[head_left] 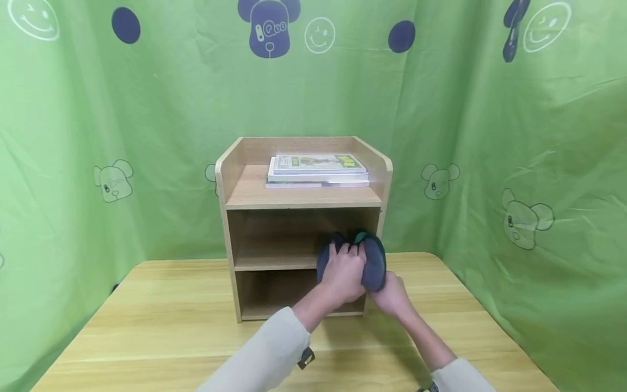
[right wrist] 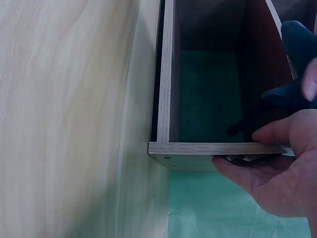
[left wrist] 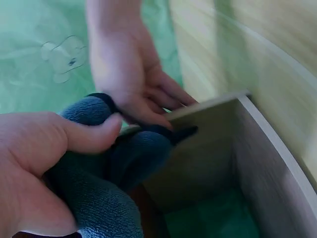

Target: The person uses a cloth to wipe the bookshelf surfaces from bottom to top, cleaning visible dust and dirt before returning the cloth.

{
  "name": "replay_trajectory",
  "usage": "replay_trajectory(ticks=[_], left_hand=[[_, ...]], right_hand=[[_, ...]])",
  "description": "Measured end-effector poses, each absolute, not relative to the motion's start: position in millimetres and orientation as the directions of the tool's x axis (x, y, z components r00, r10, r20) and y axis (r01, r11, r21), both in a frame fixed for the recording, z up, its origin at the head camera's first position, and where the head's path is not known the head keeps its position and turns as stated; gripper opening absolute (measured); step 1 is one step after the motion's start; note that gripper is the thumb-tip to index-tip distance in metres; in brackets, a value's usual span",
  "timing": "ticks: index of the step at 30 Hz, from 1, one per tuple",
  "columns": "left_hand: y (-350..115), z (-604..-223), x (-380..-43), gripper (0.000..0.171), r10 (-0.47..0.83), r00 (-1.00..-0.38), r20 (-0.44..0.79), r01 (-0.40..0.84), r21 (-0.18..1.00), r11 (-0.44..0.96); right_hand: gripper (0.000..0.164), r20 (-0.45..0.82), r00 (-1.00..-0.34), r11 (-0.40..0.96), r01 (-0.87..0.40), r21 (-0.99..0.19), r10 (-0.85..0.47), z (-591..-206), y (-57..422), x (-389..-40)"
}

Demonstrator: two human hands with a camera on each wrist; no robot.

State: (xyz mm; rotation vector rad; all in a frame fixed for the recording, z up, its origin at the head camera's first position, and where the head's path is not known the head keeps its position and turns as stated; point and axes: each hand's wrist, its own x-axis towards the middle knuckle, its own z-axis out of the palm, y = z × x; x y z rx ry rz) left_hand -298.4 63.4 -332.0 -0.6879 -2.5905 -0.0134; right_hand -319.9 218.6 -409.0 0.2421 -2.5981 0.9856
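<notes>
A soft blue-grey terry-cloth item [head_left: 374, 264] with dark trim is at the right front of a small wooden shelf unit [head_left: 303, 206], overlapping its middle and lower compartments. My left hand [head_left: 345, 275] grips it, fingers over the top, and the thumb presses the fabric [left wrist: 109, 208] in the left wrist view. A bit of green shows at its upper edge. My right hand [head_left: 390, 294] is just beside it. In the right wrist view this hand pinches the edge of the side panel [right wrist: 213, 148], thumb inside and fingers outside. A dark narrow end [right wrist: 235, 130] sticks out near the thumb.
Several books [head_left: 318, 171] lie stacked on the unit's top shelf. The unit stands on a light wooden table [head_left: 147, 321]. Green printed curtains [head_left: 171, 109] hang behind and along both sides. A horizontal board [head_left: 274, 267] divides the two lower compartments.
</notes>
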Motion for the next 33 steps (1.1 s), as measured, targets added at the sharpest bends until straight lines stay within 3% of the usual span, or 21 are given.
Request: replay_trajectory(ticks=[3,7,14,18,23,29,33], left_hand=[[64,-342,-299,0.085,0.473,-0.738,0.481,0.447,-0.175,0.877],[62,-356,-304,0.078,0.484,-0.671,0.562,0.399,-0.276,0.874],[49,-361,-309,0.064,0.506,-0.611,0.609,0.450,-0.258,0.855],[27,-352,-308,0.059,0.516,-0.644,0.565,0.496,-0.206,0.844],[-6,-342,-308,0.068,0.516,-0.709,0.480,0.526,-0.127,0.841],[-48,-338,-303,0.072,0.465,-0.777,0.425,0.496,-0.041,0.867],[-73,-339,-297,0.070,0.428,-0.782,0.454,0.455,-0.054,0.889]], right_hand=[[0.007,0.405,-0.913,0.743,-0.303,-0.596,-0.048,-410,220,-320],[0.008,0.403,-0.914,0.747,-0.294,-0.596,-0.037,-412,220,-321],[0.013,0.385,-0.922,0.756,-0.274,-0.594,-0.031,-411,220,-320],[0.012,0.350,-0.936,0.732,-0.256,-0.632,-0.025,-409,218,-321],[0.019,0.245,-0.969,0.670,-0.161,-0.725,0.033,-408,217,-322],[0.022,0.223,-0.974,0.671,-0.148,-0.727,0.028,-410,218,-320],[0.025,0.220,-0.975,0.659,-0.153,-0.736,0.020,-410,215,-320]])
